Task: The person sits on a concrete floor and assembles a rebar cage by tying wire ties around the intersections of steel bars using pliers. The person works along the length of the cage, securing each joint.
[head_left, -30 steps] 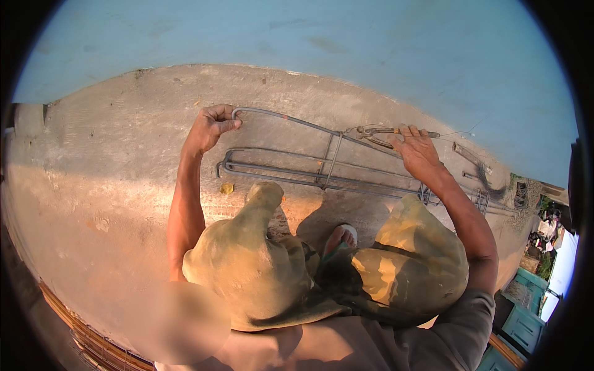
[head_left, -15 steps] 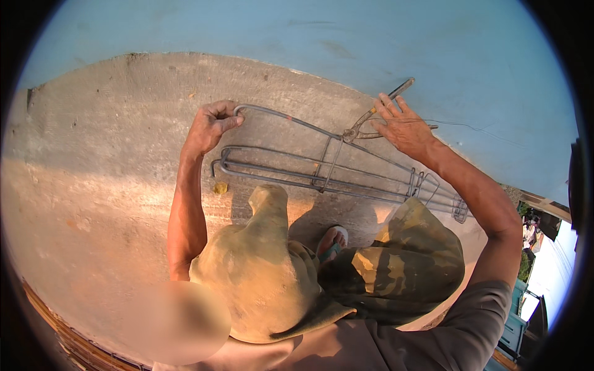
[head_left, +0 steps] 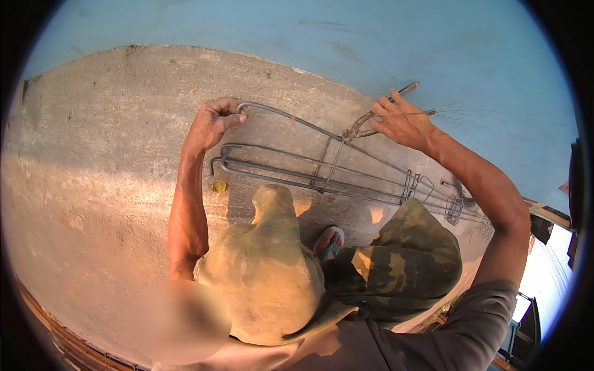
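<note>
My left hand (head_left: 216, 122) is closed around the bent end of the upper bar of a long steel rebar cage (head_left: 315, 127). My right hand (head_left: 402, 122) grips a pair of worn metal pincers (head_left: 365, 127) by the handles, which are spread apart. The pincers' jaws are at the top corner of a square stirrup (head_left: 335, 162), where it meets the upper bar; the tie itself is too small to make out. Several thin wires stick out to the right from beside my right hand.
The cage rests low over a rough concrete floor (head_left: 124, 111), its far end running right past my knee. More stirrups (head_left: 454, 210) are bunched there. A blue wall (head_left: 346, 37) rises beyond the floor. A small yellowish scrap (head_left: 219, 186) lies near the cage's left end.
The fingers of my right hand have curled in around the pincers' handles; before, they were more outstretched. My left hand keeps its hold on the bar's end.
</note>
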Motion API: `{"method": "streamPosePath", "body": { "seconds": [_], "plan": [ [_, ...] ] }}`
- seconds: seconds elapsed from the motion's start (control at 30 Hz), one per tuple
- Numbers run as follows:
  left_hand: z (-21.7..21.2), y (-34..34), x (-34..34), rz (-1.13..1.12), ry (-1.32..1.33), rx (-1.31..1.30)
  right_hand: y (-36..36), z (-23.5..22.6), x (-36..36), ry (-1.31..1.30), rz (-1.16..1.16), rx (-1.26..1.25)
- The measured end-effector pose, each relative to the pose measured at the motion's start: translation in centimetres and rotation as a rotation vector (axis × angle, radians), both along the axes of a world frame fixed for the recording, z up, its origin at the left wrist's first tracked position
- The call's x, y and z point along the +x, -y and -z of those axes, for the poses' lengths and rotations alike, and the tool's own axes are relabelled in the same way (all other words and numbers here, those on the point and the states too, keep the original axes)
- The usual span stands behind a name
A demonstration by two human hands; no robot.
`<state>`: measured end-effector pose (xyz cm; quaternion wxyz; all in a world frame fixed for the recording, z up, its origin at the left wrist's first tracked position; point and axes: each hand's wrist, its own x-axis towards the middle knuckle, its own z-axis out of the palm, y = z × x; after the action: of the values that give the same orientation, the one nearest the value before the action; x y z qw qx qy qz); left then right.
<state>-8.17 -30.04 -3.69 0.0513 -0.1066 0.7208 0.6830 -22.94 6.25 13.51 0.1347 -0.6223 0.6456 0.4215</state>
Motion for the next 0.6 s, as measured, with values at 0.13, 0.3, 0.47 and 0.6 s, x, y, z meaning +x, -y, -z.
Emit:
{"method": "streamPosePath", "body": {
  "seconds": [0.13, 0.3, 0.47, 0.6],
  "plan": [
    [0.0, 0.3, -0.1, 0.029, -0.028, -0.151, 0.6, 0.5, -0.2, 0.045, 0.212, 0.063],
    [-6.4, -4.5, -2.5, 0.002, -0.293, -0.849, 1.9, 0.1, -0.8, 0.143, 0.446, 0.04],
    [-6.2, -16.5, -10.2, 0.65, -0.14, -0.153, 5.8, -0.5, -1.8, 0.213, 0.538, 0.199],
    [-4.5, -24.9, -9.8, 0.317, -0.174, 0.148, 6.6, -2.0, -1.8, 0.343, 0.968, 0.251]
  ]
}}
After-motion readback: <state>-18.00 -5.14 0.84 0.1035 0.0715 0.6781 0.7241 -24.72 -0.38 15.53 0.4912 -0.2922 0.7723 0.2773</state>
